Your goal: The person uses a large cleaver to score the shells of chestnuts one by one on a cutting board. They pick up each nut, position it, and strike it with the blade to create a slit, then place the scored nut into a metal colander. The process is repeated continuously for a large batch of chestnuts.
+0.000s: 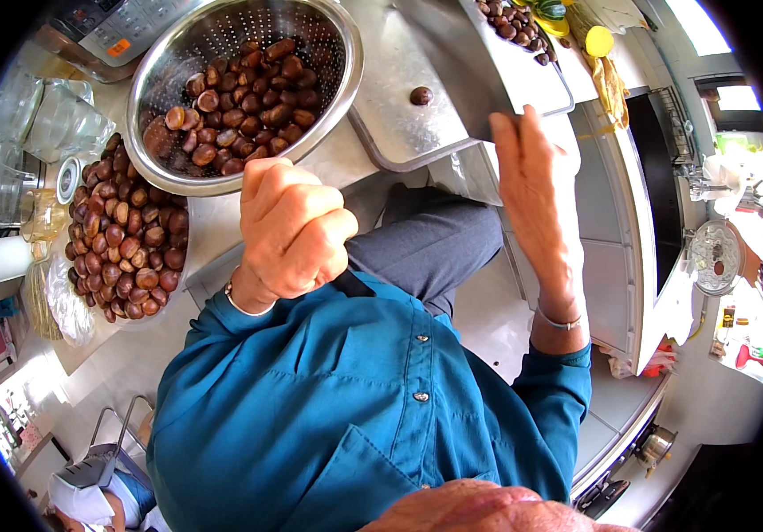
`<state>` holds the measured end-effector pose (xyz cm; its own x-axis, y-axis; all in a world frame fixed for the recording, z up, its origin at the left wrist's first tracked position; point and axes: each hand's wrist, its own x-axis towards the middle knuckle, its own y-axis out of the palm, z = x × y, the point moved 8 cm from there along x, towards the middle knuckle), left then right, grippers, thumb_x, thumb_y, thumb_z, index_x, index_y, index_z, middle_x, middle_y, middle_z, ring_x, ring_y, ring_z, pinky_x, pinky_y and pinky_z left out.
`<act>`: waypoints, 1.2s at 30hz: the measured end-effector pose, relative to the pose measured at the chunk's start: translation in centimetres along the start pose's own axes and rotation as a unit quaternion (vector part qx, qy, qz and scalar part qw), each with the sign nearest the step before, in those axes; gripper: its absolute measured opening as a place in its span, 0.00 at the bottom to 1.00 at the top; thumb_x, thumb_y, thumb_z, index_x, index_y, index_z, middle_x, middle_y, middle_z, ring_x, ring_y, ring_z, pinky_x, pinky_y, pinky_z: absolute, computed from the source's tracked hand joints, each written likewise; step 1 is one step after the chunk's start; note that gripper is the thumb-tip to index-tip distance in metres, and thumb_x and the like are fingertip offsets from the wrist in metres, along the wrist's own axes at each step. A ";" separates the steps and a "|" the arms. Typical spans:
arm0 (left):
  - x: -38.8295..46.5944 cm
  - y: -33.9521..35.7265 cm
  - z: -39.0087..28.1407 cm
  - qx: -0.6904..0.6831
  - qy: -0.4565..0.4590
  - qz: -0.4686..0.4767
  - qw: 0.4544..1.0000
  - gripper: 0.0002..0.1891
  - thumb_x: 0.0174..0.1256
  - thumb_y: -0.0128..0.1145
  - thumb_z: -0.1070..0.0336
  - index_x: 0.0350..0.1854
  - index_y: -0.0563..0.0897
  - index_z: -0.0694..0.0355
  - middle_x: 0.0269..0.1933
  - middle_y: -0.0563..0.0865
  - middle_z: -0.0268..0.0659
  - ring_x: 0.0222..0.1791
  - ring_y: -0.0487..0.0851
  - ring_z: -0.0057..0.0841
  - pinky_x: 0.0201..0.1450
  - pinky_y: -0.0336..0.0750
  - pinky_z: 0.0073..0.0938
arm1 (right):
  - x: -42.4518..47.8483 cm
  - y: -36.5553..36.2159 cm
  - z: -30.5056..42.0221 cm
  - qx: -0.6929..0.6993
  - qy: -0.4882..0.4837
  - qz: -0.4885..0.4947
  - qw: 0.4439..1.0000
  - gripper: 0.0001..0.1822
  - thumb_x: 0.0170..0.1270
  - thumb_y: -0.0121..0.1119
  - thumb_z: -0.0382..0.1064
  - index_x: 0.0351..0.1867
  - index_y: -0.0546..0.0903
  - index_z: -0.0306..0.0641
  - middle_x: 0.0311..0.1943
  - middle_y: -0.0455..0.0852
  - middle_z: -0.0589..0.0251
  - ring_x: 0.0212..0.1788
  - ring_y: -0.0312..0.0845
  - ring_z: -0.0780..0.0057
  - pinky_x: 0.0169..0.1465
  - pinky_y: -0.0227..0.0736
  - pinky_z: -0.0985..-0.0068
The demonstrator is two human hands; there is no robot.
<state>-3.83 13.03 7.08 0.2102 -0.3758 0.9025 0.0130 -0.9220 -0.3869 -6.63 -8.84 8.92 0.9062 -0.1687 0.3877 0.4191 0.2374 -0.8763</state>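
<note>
My left hand is closed in a fist just below the near rim of a perforated steel colander. Whatever might be inside the fist is hidden. Shiny brown chestnuts lie in the colander. At the right, the fingers of my right hand pinch the near corner of a broad, flat grey metal piece; it slants over a metal tray, and its far end leaves the view. One chestnut sits on that tray, left of the grey piece.
A large heap of chestnuts stands left of the colander. Small brown nuts lie on another tray at top right. Clear glassware and a steel-capped white cylinder crowd the left. A person is at lower left.
</note>
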 end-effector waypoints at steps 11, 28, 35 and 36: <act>-0.5 -0.2 -0.1 0.009 -0.008 0.001 1.000 0.07 0.43 0.58 0.71 0.28 0.80 0.59 0.30 0.80 0.34 0.29 0.78 0.33 0.37 0.70 0.37 | 1.6 0.7 -0.9 0.022 -0.001 0.047 0.999 0.11 0.77 0.57 0.40 0.38 0.74 0.36 0.19 0.78 0.46 0.21 0.77 0.48 0.25 0.68 0.62; 1.3 3.3 -0.1 -0.158 -0.172 -0.058 0.971 0.18 0.64 0.66 0.79 0.54 0.78 0.69 0.48 0.85 0.48 0.35 0.85 0.30 0.33 0.78 0.22 | -5.5 -0.7 -2.0 0.339 0.132 -0.036 0.931 0.11 0.79 0.55 0.36 0.53 0.76 0.30 0.20 0.73 0.65 0.22 0.67 0.83 0.24 0.63 0.78; 2.5 5.7 0.2 -0.238 -0.228 -0.038 0.943 0.23 0.64 0.71 0.72 0.57 0.73 0.66 0.49 0.85 0.45 0.35 0.84 0.22 0.36 0.78 0.19 | -9.0 -1.9 -1.8 0.389 0.151 -0.063 0.906 0.13 0.80 0.54 0.36 0.59 0.77 0.32 0.22 0.74 0.71 0.21 0.66 0.87 0.24 0.63 0.83; 2.8 5.6 0.0 -0.220 -0.220 -0.035 0.950 0.23 0.65 0.71 0.72 0.57 0.73 0.66 0.49 0.85 0.45 0.35 0.84 0.22 0.37 0.78 0.20 | -9.1 -1.9 -1.9 0.398 0.157 -0.062 0.902 0.13 0.80 0.54 0.36 0.59 0.77 0.32 0.22 0.74 0.71 0.21 0.66 0.87 0.24 0.63 0.83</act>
<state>-3.19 6.81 7.45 0.6128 -0.3262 0.7198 -0.3476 -0.9293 -0.1252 -15.82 -9.59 6.52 0.8415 -0.4738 0.2594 0.5366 0.7882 -0.3013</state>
